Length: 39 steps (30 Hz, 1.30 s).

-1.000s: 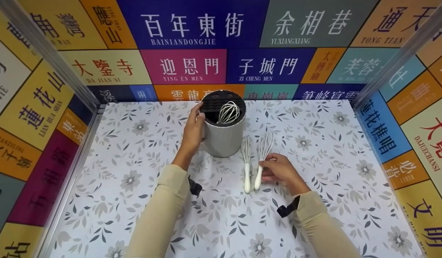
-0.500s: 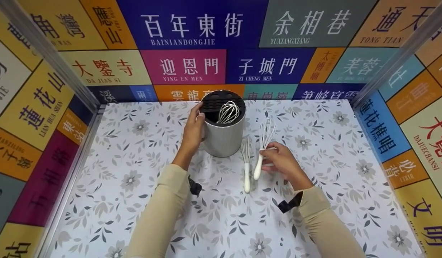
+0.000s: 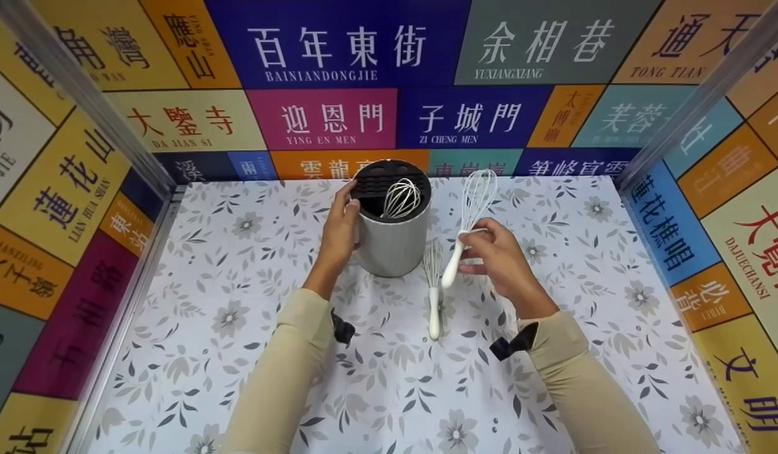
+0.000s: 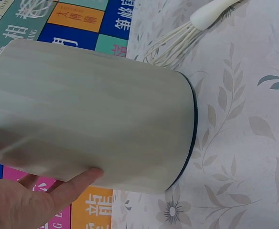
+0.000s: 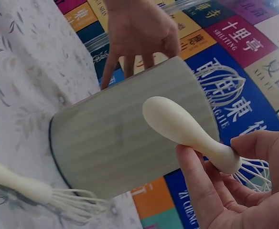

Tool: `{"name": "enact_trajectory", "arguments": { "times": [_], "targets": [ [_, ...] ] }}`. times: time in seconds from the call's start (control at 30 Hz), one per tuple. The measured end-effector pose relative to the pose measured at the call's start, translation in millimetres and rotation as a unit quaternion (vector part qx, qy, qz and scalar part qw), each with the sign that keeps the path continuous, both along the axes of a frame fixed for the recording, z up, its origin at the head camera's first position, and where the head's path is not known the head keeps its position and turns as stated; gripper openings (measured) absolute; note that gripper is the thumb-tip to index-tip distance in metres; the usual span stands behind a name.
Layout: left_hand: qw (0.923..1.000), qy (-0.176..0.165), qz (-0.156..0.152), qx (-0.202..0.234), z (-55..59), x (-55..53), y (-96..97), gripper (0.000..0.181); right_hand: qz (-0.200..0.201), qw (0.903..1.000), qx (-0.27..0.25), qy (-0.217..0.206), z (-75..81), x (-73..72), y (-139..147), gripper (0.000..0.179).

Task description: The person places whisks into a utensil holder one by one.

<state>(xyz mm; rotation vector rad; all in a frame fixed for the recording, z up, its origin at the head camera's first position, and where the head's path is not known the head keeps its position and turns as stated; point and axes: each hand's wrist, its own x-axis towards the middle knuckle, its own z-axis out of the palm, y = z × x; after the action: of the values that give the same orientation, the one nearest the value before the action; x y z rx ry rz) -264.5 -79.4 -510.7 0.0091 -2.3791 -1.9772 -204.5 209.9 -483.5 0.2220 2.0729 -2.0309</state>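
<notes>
A grey cylindrical utensil holder with a black slotted top stands upright on the table. A whisk pokes out of its opening, wires up. Along the holder's left side, near the rim, my left hand rests with outstretched fingers against the wall. My right hand pinches a second white-handled whisk between thumb and fingers. That whisk is raised to the right of the holder, wires up and handle end down. A third whisk lies on the table in front of the holder, wires pointing towards it.
The table has a white cloth with grey flowers and leaves. Printed panels with Chinese characters wall in the back and both sides. Metal posts stand at the corners, close behind the table's far edge.
My right hand has lifted its whisk off the table, moving it up and away from beside the lying whisk. My left hand and the holder have stayed in place.
</notes>
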Motion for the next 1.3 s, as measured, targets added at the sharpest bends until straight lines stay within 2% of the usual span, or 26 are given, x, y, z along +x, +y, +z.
{"name": "enact_trajectory", "arguments": {
  "times": [0.43, 0.97, 1.13, 1.3],
  "targets": [
    [1.0, 0.005, 0.002, 0.002, -0.5, -0.5, 1.0, 0.045, -0.005, 0.9954, -0.048, 0.083, 53.7, -5.1, -20.4, 0.016],
    [1.0, 0.002, -0.002, -0.007, -0.6, 0.0, 0.0, 0.046, 0.011, 0.9846, -0.072, 0.159, 108.6, -18.3, -43.9, 0.024],
    [1.0, 0.003, 0.0, -0.004, 0.5, 0.4, -0.1, 0.045, 0.011, 0.9807, -0.072, 0.181, 122.8, -25.3, -56.1, 0.024],
    [1.0, -0.002, -0.002, 0.0, 1.0, 0.5, -0.2, 0.046, 0.016, 0.9789, -0.063, 0.194, 128.9, -33.6, -69.3, 0.025]
  ]
}}
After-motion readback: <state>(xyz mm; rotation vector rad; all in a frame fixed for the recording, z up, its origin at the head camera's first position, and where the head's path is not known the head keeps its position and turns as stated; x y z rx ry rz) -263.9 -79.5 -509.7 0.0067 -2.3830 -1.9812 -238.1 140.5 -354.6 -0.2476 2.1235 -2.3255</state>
